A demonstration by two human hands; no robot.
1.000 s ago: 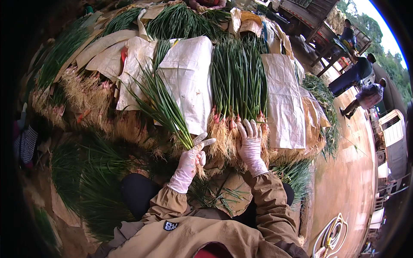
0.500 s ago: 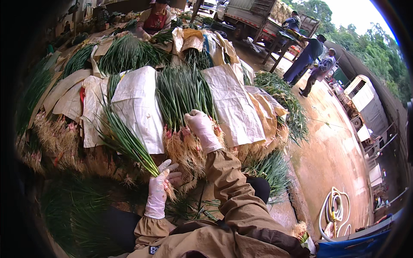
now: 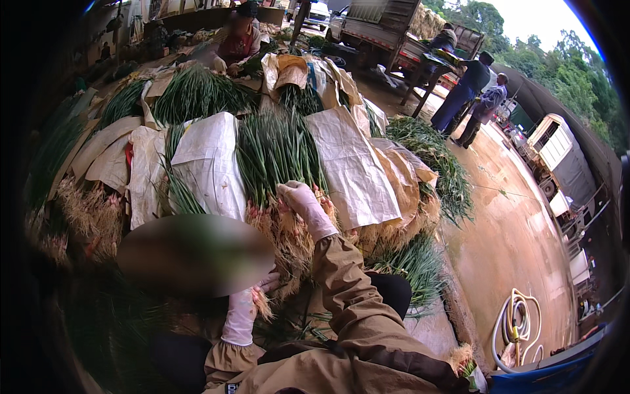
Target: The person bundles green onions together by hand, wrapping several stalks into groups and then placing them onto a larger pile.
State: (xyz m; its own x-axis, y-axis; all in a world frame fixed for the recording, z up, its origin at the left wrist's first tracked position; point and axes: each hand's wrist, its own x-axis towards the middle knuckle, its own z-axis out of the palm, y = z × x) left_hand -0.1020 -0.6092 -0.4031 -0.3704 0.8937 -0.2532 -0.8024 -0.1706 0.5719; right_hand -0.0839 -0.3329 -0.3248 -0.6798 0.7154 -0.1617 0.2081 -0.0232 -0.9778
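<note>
My right hand (image 3: 306,205), in a thin pale glove, has its fingers closed at the stalk bases of a pile of spring onions (image 3: 279,148). Pinkish bulbs and tangled pale roots hang toward me below it. My left hand (image 3: 240,316), gloved too, is lower and to the left, with a smaller bunch of spring onions (image 3: 184,194) in its grip. A blurred oval covers most of that bunch and part of the hand. The bunch's roots stick out beside the palm, and its green leaves lean up and left.
White sheets (image 3: 209,161) and brown sacking (image 3: 105,157) lie between the onion piles. Across the heap works a person (image 3: 237,43). Two people (image 3: 469,92) stand right by a truck (image 3: 374,26). A coiled hose (image 3: 518,322) lies on the wet ground.
My right hand has shifted slightly left and down at the stalk bases. The left hand stays low with its bunch, now partly covered by a blur. The person across has moved slightly.
</note>
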